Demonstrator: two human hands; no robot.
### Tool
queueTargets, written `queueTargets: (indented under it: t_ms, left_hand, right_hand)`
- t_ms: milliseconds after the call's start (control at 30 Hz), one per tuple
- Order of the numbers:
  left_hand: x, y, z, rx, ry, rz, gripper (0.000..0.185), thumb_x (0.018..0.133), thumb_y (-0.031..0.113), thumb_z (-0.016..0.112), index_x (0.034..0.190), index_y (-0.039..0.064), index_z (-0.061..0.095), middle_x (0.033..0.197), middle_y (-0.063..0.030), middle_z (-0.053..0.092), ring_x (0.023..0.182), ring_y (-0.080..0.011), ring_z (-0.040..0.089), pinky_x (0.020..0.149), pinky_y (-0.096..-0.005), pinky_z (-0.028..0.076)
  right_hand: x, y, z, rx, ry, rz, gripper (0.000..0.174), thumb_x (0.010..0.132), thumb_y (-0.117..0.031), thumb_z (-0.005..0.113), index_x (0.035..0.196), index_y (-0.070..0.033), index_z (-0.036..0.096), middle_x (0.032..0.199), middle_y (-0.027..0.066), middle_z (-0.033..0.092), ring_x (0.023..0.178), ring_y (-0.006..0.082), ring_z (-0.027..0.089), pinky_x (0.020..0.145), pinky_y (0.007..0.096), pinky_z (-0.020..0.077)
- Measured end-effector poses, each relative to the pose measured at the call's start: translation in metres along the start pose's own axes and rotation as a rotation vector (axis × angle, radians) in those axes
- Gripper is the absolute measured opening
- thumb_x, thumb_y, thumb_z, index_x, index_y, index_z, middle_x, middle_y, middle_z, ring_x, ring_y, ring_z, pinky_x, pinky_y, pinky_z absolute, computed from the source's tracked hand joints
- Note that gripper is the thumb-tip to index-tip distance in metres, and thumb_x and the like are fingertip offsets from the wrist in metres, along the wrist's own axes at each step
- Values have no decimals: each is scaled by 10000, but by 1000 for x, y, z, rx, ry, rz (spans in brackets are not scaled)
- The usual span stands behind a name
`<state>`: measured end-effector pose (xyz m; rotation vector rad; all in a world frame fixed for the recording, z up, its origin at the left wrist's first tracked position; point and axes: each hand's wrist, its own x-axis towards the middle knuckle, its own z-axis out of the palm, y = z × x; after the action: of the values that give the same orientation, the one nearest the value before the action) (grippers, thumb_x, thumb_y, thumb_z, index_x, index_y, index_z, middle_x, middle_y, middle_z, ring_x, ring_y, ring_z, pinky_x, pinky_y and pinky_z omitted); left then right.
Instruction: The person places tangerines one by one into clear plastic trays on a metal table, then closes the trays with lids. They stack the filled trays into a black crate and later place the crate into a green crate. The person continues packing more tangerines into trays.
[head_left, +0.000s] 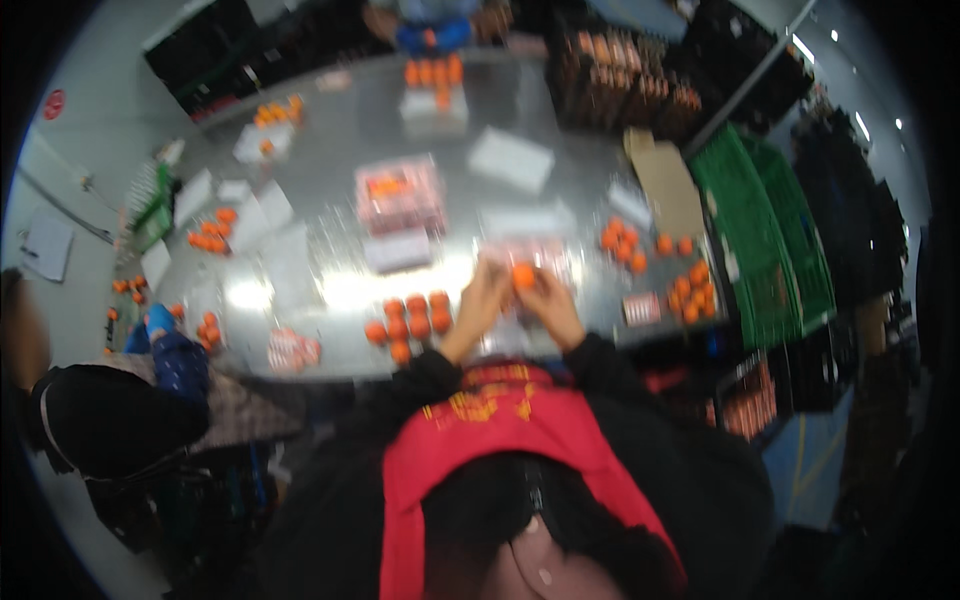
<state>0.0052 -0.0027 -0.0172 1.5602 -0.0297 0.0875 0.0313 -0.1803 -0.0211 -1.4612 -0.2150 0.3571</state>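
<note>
Slightly above the steel table's front edge, my right hand (553, 302) holds a round orange fruit (523, 275) at its fingertips. My left hand (484, 298) is close beside it with curled fingers; blur hides whether it grips anything. Behind the fingers lies a pinkish clear package (551, 255), partly covered by my hands. Left of my left hand, several orange fruits (418, 324) sit grouped in rows. A white pad (525, 221) rests just beyond the package. Farther back and left stands a pile of pinkish clear packs (400, 196) with a white block-like stack (397, 250) before it.
Green plastic crates (757, 240) line the table's right end, near loose fruits (691, 291) and cardboard (667, 187). A blue-gloved co-worker's hand (159, 321) works at left; another person's blue-gloved hands (433, 36) are across the steel table (330, 157). Filled crates (622, 75) stand back right.
</note>
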Motion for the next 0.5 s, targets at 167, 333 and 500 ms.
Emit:
queueTargets:
  t_ms: [167, 333, 500]
  left_hand:
    - [1, -6, 1, -318, -68, 11, 202, 1094, 157, 542, 1229, 11, 502, 1094, -118, 621, 793, -153, 657, 660, -279, 560]
    - [0, 12, -3, 134, 137, 176, 175, 1044, 60, 563, 1194, -6, 625, 1164, -79, 612, 990, -149, 649, 765, -281, 591]
    - [-5, 18, -5, 262, -25, 239, 362, 967, 53, 702, 1311, 2, 598, 1264, -112, 602, 1117, -209, 641, 901, -330, 584]
  right_hand:
    - [-3, -12, 5, 189, -41, -99, 493, 947, -40, 740, 1388, -17, 521, 1290, 79, 624, 1205, 139, 617, 1032, 292, 503]
    - [-1, -13, 14, 87, 66, -101, 479, 885, -51, 811, 1297, -42, 569, 1142, 13, 554, 944, 82, 577, 831, 240, 509]
    - [-2, -12, 19, -237, 74, -314, 465, 844, -1, 772, 1276, -61, 608, 1255, 74, 524, 1005, 135, 602, 822, 273, 520]
